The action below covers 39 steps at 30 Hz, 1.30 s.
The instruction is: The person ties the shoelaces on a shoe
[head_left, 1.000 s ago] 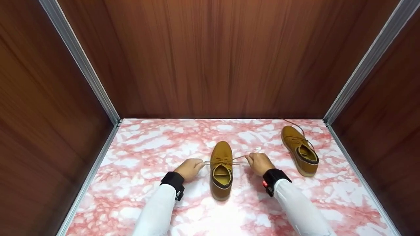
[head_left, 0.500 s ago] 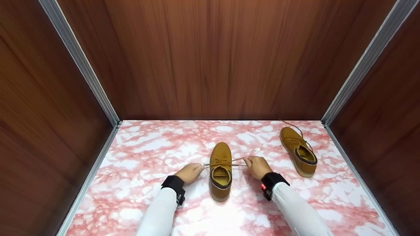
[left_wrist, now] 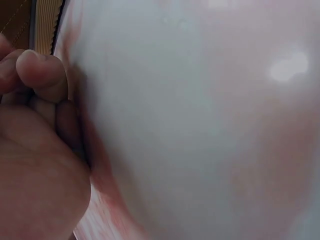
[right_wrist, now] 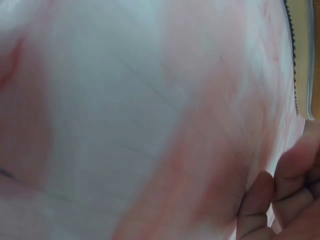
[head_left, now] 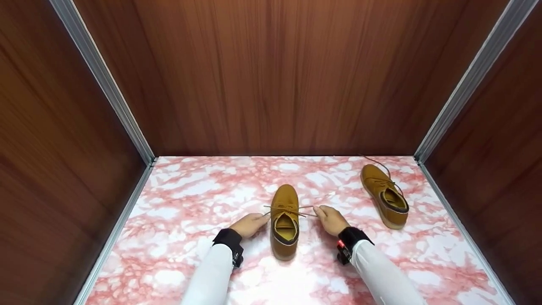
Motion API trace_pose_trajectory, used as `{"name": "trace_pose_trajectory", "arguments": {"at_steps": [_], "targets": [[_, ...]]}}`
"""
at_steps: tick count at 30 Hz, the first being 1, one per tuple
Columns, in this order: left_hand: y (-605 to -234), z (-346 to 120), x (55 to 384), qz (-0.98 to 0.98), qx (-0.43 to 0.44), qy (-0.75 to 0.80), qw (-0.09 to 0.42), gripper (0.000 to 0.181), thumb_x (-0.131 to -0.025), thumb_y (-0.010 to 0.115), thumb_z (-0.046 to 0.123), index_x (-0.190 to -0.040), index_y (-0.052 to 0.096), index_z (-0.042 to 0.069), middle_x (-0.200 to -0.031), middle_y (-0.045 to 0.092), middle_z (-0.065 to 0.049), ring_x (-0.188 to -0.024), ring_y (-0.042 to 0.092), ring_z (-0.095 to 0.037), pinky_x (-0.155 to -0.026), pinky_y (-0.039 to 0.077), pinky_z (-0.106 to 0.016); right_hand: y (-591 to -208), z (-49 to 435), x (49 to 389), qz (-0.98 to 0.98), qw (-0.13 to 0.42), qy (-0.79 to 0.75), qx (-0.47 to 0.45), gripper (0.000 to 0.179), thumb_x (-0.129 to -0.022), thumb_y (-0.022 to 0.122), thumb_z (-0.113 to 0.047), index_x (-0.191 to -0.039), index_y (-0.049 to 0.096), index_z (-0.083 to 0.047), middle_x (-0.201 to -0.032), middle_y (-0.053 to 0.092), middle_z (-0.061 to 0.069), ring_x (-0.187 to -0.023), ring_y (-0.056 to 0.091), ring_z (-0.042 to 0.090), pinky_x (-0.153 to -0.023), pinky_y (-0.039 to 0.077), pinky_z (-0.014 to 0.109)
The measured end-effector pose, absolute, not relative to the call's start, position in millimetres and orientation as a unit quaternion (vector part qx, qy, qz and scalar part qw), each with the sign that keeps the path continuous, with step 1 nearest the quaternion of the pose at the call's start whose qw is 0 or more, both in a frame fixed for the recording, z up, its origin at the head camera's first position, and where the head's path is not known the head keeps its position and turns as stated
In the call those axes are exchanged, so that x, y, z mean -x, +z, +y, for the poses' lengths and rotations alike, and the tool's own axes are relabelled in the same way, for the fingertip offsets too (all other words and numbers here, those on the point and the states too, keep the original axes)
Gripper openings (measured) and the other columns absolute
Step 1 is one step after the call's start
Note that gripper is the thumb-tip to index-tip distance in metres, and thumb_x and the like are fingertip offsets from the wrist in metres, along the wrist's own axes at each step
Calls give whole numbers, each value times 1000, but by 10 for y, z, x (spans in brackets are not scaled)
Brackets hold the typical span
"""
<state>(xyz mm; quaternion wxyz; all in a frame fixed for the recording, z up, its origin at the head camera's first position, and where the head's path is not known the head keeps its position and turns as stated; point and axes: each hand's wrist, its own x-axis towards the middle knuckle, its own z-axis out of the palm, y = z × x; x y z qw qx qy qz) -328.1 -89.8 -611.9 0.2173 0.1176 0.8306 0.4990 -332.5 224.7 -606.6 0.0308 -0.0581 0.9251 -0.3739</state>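
A tan lace-up shoe [head_left: 285,224] stands upright in the middle of the table, toe pointing away from me. Its thin brown shoelace [head_left: 286,208] is crossed over the tongue, with strands sticking out to both sides. Close to the shoe's left side, my left hand [head_left: 249,224] pinches a strand at its fingertips, while another strand juts free just above. On the right, my right hand [head_left: 332,220] holds strands between thumb and fingers. In both wrist views the laces are hidden; only curled fingers and the ribbed sole edge [left_wrist: 46,25] show.
A matching tan shoe [head_left: 384,197] stands at the back right, its loose lace [head_left: 379,164] trailing toward the back wall. Brown wood-grain panels [head_left: 271,76] with grey metal corner strips enclose the pink-and-white marbled table [head_left: 190,186] on three sides.
My left hand has come in rightward, closer to the shoe, and my right hand has shifted slightly left. The taut strands have slackened, and one now sticks out loose above my left fingers.
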Motion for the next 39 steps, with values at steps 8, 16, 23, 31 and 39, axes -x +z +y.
{"name": "trace_pose_trajectory", "arguments": {"at_steps": [8, 16, 23, 31, 39], "targets": [[-6158, -926, 3273, 787, -98, 579, 189, 41, -108, 55, 37, -97, 60, -3, -71, 54, -1, -65, 54, -14, -63, 45, -25, -6089, 2282, 3278, 911, 61, -406, 42, 51, -113, 41, -35, -81, 64, -3, -74, 62, 6, -70, 59, 17, -72, 48, 31], [-6248, -947, 3218, 747, -51, 644, 160, 34, -104, 63, 33, -117, 53, 3, -68, 54, 2, -63, 59, -14, -66, 48, -25, -6138, 2320, 3267, 877, 69, -475, 6, 56, -114, 41, -38, -87, 68, 4, -77, 72, 16, -67, 68, 19, -67, 53, 28], [-6306, -982, 3165, 735, -43, 665, 123, 27, -104, 63, 28, -93, 43, 14, -66, 53, 2, -62, 54, -15, -61, 43, -24, -6165, 2321, 3255, 834, 63, -547, -10, 56, -114, 39, -34, -90, 65, 9, -79, 73, 19, -69, 71, 20, -72, 61, 33], [-6270, -947, 3060, 783, -66, 611, 95, 30, -102, 66, 31, -82, 57, 11, -68, 57, -2, -65, 58, -19, -61, 43, -24, -6169, 2393, 3195, 786, 92, -611, -7, 58, -115, 35, -36, -103, 64, 12, -87, 74, 19, -77, 73, 21, -79, 63, 35], [-6202, -822, 2982, 795, -74, 588, 134, 38, -101, 67, 41, -96, 68, 4, -89, 72, -18, -81, 71, -28, -76, 56, -33, -6144, 2266, 3070, 793, 128, -595, 23, 61, -114, 37, -44, -110, 66, 10, -95, 75, 22, -80, 74, 22, -82, 62, 35]]}}
